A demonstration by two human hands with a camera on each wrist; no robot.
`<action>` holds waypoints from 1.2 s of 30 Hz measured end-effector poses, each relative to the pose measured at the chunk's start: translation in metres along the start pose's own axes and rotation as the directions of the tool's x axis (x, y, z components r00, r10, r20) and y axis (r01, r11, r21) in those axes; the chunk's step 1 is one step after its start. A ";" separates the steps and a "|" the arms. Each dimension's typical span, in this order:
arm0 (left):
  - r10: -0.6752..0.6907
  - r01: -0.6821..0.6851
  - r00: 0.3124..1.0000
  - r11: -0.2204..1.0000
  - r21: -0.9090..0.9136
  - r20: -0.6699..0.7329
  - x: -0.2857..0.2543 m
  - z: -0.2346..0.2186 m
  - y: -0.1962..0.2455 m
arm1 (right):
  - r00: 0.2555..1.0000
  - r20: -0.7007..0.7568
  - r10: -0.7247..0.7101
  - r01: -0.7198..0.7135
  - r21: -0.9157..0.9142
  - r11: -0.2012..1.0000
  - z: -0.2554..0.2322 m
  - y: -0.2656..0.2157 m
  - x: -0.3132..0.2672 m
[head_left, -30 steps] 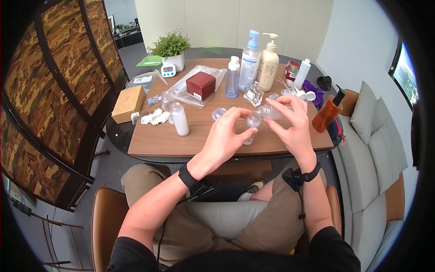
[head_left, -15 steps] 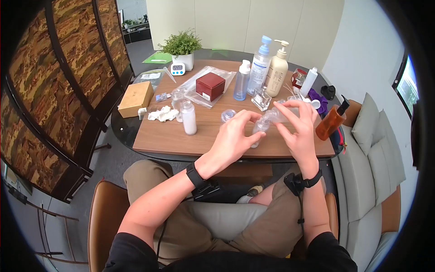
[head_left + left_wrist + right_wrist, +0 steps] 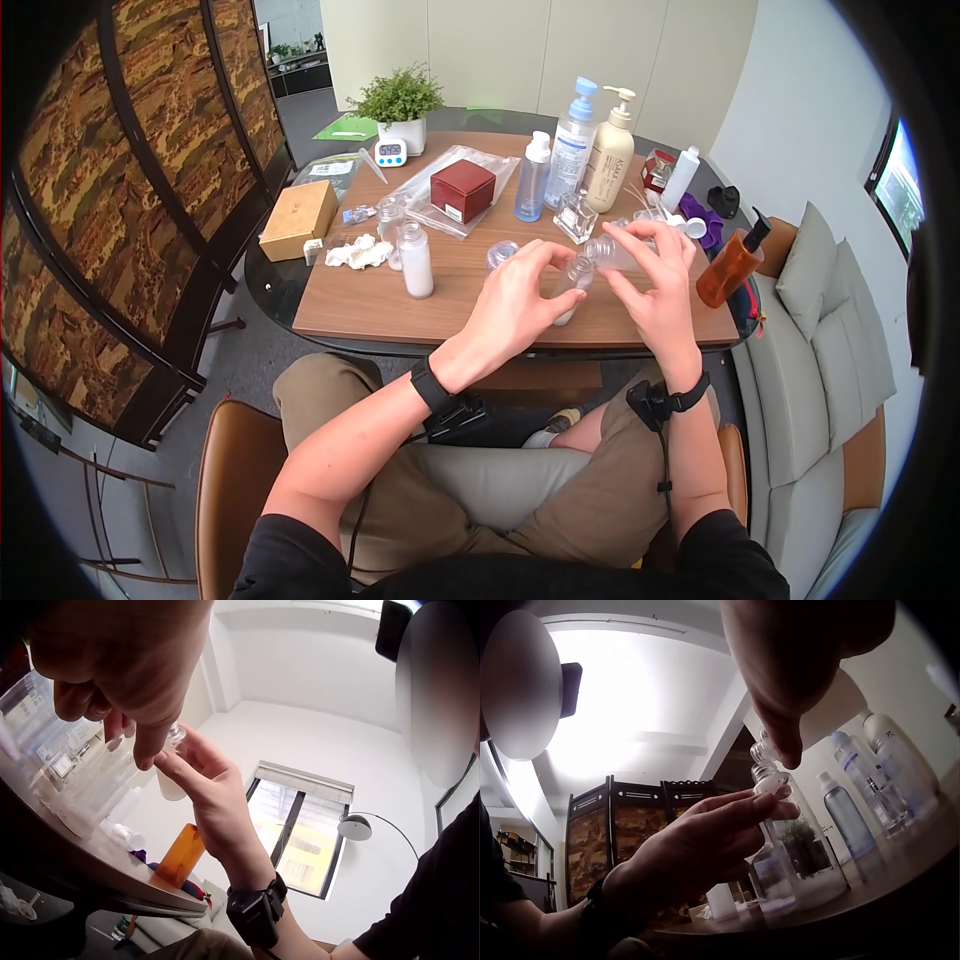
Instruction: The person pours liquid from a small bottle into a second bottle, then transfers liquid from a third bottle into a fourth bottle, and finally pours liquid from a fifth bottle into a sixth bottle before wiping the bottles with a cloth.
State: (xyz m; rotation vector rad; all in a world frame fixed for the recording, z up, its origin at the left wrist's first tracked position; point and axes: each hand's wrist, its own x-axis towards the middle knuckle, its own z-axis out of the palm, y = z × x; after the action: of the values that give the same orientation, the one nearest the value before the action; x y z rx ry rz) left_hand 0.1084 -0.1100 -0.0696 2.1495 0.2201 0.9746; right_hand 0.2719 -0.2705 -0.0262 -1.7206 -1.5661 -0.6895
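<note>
My left hand (image 3: 515, 300) holds a small clear bottle (image 3: 578, 268) upright by its sides, thumb and fingers around it, low over the front of the table. Its open neck also shows above the left fingers in the right wrist view. With thumb and fingers my right hand (image 3: 660, 290) grips a second clear bottle (image 3: 602, 250), tipped over so that its open neck comes right at the first bottle's mouth. Whitish contents show in this second bottle (image 3: 171, 784) in the left wrist view. Much of both bottles is hidden by fingers.
A bottle of white contents (image 3: 416, 270) stands left of the hands, beside crumpled tissue (image 3: 360, 252). Behind are a red box (image 3: 463, 190), a blue pump bottle (image 3: 532, 180), a perfume bottle (image 3: 576, 217) and tall pump bottles. At right stands an amber bottle (image 3: 728, 272).
The head view has shifted slightly. My right hand's bottle dipped its neck to the left bottle's mouth, then came back a little more level. Both hands keep their hold.
</note>
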 end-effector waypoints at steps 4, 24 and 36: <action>-0.009 0.009 1.000 1.000 0.009 0.002 0.003 0.002 -0.002 | 1.000 -0.012 0.025 -0.025 0.025 0.999 0.002 0.001 -0.001; -0.096 0.086 0.991 0.990 0.109 0.093 0.017 -0.015 0.021 | 0.983 -0.052 0.174 -0.165 0.140 0.976 0.004 0.005 -0.001; -0.140 0.120 0.985 0.978 0.173 0.105 0.005 -0.064 0.031 | 0.972 -0.061 0.227 -0.214 0.167 0.962 0.007 0.008 -0.006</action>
State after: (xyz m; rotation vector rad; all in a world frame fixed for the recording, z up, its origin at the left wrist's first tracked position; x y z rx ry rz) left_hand 0.0622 -0.0938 -0.0181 2.3026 0.3922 0.7763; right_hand 0.2785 -0.2685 -0.0360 -1.6946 -1.3131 -0.4998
